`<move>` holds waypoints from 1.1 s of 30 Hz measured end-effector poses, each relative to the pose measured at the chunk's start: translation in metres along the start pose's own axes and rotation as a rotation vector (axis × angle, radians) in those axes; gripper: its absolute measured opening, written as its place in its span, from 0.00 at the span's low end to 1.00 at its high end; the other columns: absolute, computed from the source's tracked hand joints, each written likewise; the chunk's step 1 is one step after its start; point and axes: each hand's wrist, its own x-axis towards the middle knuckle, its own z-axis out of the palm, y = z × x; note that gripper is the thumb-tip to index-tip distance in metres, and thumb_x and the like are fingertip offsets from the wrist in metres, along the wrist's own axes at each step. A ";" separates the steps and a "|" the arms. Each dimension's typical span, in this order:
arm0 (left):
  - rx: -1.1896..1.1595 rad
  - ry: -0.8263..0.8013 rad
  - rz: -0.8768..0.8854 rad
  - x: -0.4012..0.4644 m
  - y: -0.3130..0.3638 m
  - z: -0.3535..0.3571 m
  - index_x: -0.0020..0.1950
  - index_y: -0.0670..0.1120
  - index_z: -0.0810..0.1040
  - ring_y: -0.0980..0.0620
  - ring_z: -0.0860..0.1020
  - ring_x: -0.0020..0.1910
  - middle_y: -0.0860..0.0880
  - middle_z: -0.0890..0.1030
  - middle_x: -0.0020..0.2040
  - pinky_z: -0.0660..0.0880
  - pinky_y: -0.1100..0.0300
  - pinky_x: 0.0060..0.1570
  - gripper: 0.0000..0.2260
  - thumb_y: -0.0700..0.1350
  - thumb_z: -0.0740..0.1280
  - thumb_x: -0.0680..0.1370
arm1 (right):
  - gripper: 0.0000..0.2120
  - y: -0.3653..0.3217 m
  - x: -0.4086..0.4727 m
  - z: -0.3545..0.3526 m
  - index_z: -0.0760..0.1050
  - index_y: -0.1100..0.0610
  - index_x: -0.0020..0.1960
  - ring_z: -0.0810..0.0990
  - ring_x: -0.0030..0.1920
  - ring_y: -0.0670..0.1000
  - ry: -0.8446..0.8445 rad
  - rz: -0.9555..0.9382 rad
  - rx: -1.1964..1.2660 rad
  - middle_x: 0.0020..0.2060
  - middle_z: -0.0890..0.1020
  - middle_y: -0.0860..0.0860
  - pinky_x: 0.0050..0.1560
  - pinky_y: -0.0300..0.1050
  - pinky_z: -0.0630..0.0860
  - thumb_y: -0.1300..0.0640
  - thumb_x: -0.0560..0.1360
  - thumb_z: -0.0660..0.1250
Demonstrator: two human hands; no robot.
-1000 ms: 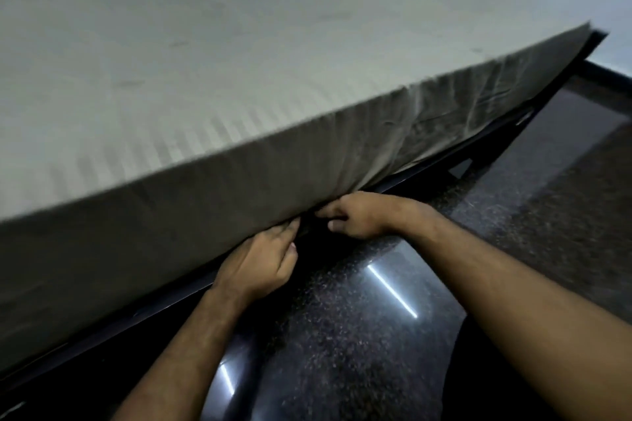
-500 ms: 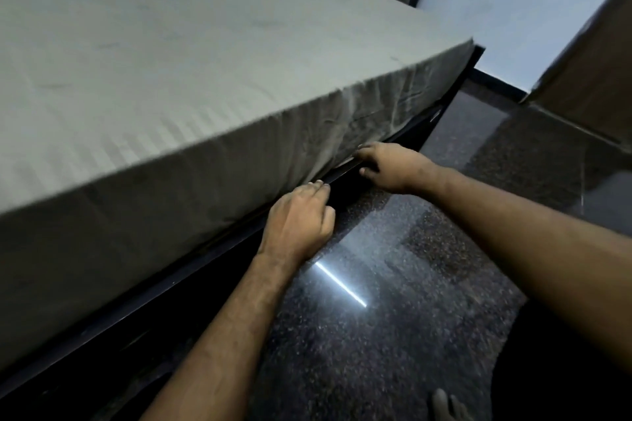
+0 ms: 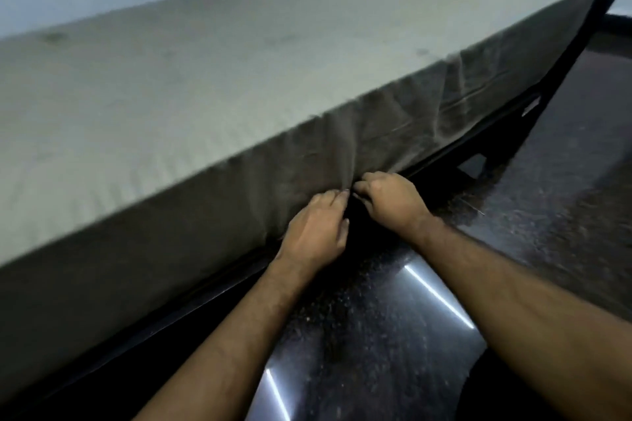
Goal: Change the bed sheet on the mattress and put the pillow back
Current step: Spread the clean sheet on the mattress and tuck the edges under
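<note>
Both of my hands were curled into a grip on the lower hem of the bed sheet (image 3: 212, 79), side by side and nearly touching at the bottom edge of the mattress (image 3: 393, 133). That sheet covered the whole top of the mattress, fairly smooth across the flat, and hung down the near side, where it bunched into vertical folds right above my knuckles. Under the mattress ran the dark bed frame (image 3: 506, 133), and beneath that the polished dark floor (image 3: 427, 352) with streaks of light reflected in it.

My left hand (image 3: 316, 232) had its fingers bent in against the cloth at the seam between mattress and frame; my right hand (image 3: 390, 200) pinched the hem just beside it, fingertips hidden against the fabric. Whether the fingers had already gone under the mattress I could not tell — the edge hid them.

By my reckoning this was the tucking step: the fresh sheet was on, and its side was being pushed in along the frame. The next move called for pulling the bunched folds taut, then working toward the far corner, where the cloth hung loose and wrinkled. No pillow was in sight — that step remained.
</note>
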 end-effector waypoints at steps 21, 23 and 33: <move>0.189 -0.470 -0.217 0.043 0.019 0.012 0.83 0.46 0.48 0.44 0.60 0.76 0.43 0.56 0.77 0.64 0.50 0.74 0.43 0.59 0.68 0.78 | 0.06 0.057 0.017 0.043 0.79 0.50 0.44 0.76 0.48 0.54 0.293 -0.046 0.156 0.45 0.76 0.50 0.53 0.50 0.68 0.48 0.73 0.70; 0.228 -0.422 -0.204 0.037 0.028 0.009 0.83 0.45 0.49 0.44 0.61 0.76 0.43 0.57 0.78 0.67 0.49 0.70 0.41 0.60 0.66 0.79 | 0.05 0.064 0.008 0.045 0.76 0.51 0.47 0.76 0.48 0.55 0.332 -0.178 0.162 0.46 0.76 0.51 0.54 0.50 0.69 0.50 0.77 0.65; 0.285 -0.072 -0.143 0.027 0.042 0.038 0.71 0.45 0.72 0.44 0.76 0.58 0.46 0.75 0.61 0.77 0.48 0.52 0.27 0.60 0.59 0.78 | 0.07 0.117 -0.005 0.045 0.71 0.49 0.46 0.72 0.43 0.52 0.217 -0.319 0.174 0.39 0.74 0.48 0.40 0.50 0.66 0.48 0.79 0.58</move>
